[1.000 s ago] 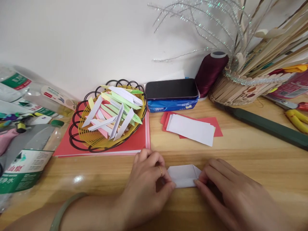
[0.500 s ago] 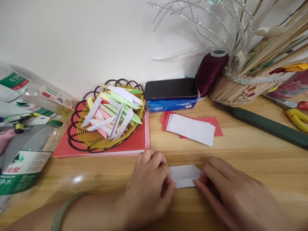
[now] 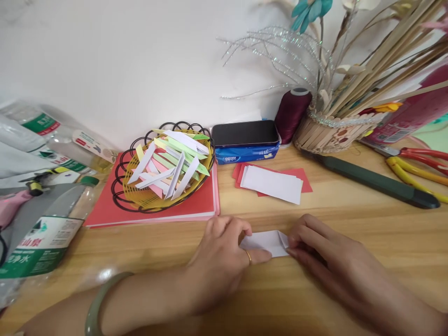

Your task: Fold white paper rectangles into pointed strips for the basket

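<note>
A small white piece of folded paper (image 3: 263, 241) lies low over the wooden table, between my two hands. My left hand (image 3: 227, 261) grips its left end, the thumb lying along the near edge and the index finger curled at the far edge. At the right end, the fingertips of my right hand (image 3: 315, 247) pinch the paper, where a slanted fold stands up a little. Beyond the hands rests a stack of white paper slips (image 3: 271, 183) on top of red paper slips (image 3: 305, 179).
A yellow basket (image 3: 130, 187) of folded paper strips sits on red sheets (image 3: 105, 210). Behind stand a phone (image 3: 245, 133) on a blue tissue pack (image 3: 241, 153) and a thread spool (image 3: 292, 114). Plastic bottles (image 3: 45, 247) lie left; a stick-covered pot (image 3: 336, 133) and scissors (image 3: 402, 170) are right.
My left thumb has stretched rightward along the paper's near edge. My right fingers have closed on the right end, and its slanted fold stands higher. The camera view has shifted slightly.
</note>
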Demonstrator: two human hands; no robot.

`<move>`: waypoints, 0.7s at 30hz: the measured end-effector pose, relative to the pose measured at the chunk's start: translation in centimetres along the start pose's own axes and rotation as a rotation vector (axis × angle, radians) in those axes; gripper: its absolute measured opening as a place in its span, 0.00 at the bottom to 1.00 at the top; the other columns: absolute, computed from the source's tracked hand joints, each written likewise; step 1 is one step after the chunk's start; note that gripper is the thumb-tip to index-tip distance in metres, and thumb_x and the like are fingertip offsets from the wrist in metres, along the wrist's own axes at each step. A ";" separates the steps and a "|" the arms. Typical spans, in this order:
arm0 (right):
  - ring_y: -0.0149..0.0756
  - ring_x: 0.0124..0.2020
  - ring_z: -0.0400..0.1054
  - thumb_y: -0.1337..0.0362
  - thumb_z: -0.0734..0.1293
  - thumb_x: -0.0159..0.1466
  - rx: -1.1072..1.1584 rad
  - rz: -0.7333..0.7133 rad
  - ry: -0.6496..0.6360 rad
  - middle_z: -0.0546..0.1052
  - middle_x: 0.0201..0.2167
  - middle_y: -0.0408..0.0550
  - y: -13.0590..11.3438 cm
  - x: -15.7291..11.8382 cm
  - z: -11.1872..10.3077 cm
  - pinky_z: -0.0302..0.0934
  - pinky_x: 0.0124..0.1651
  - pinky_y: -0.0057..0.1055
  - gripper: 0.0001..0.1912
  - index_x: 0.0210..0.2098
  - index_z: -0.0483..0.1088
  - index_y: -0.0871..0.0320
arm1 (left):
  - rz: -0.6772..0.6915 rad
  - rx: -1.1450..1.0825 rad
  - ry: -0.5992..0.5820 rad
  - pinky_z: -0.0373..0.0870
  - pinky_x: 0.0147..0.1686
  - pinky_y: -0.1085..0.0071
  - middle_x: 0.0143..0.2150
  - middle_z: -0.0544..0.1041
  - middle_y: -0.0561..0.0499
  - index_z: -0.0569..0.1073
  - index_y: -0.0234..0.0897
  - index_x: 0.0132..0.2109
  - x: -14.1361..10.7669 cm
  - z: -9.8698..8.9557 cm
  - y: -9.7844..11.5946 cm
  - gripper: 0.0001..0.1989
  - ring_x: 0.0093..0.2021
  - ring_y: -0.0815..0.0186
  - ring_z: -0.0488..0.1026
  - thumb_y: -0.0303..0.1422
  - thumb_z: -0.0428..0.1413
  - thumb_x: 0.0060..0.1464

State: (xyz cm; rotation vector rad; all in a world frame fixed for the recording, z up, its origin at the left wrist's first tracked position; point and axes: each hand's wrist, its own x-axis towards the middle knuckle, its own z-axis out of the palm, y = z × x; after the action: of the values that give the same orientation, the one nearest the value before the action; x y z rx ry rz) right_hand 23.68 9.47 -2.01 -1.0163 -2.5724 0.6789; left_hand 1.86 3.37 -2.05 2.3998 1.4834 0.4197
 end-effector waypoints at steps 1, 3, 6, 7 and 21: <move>0.30 0.26 0.66 0.66 0.54 0.67 -0.005 -0.001 0.005 0.69 0.30 0.45 0.0 -0.2 0.0 0.62 0.28 0.27 0.10 0.31 0.64 0.55 | -0.010 -0.004 -0.004 0.57 0.44 0.63 0.44 0.64 0.51 0.72 0.54 0.46 0.0 0.1 0.0 0.12 0.43 0.60 0.57 0.30 0.52 0.59; 0.32 0.31 0.67 0.66 0.54 0.67 -0.066 -0.075 0.041 0.70 0.33 0.47 -0.2 -0.7 -0.1 0.63 0.31 0.28 0.10 0.38 0.67 0.55 | -0.071 -0.014 0.007 0.58 0.44 0.65 0.41 0.66 0.51 0.72 0.50 0.45 0.1 0.3 0.0 0.07 0.43 0.61 0.59 0.37 0.52 0.60; 0.37 0.34 0.67 0.68 0.52 0.67 -0.284 -0.312 0.094 0.72 0.35 0.49 -0.9 -1.7 0.1 0.64 0.35 0.33 0.16 0.50 0.65 0.58 | -0.100 0.042 0.080 0.58 0.42 0.67 0.37 0.68 0.52 0.71 0.39 0.43 0.2 0.7 0.0 0.14 0.40 0.64 0.61 0.44 0.51 0.59; 0.38 0.35 0.67 0.69 0.51 0.67 -0.363 -0.375 0.100 0.73 0.35 0.50 -1.2 -2.0 0.3 0.64 0.36 0.35 0.17 0.51 0.65 0.59 | -0.033 0.101 0.102 0.57 0.42 0.67 0.36 0.69 0.52 0.70 0.39 0.43 0.2 0.8 -0.1 0.13 0.40 0.64 0.61 0.43 0.49 0.61; 0.40 0.44 0.66 0.73 0.52 0.67 -0.627 -0.431 0.109 0.73 0.44 0.54 -1.6 -3.2 0.5 0.63 0.44 0.40 0.17 0.50 0.65 0.63 | 0.398 0.523 0.167 0.52 0.41 0.64 0.41 0.74 0.50 0.68 0.34 0.50 -2.8 -0.8 -0.6 0.12 0.47 0.62 0.63 0.26 0.43 0.65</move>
State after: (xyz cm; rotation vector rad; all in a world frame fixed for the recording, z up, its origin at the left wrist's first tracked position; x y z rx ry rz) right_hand 24.84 6.04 -1.92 -0.5726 -2.8180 -0.3032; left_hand -0.15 1.20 -1.79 3.1670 1.2937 0.3540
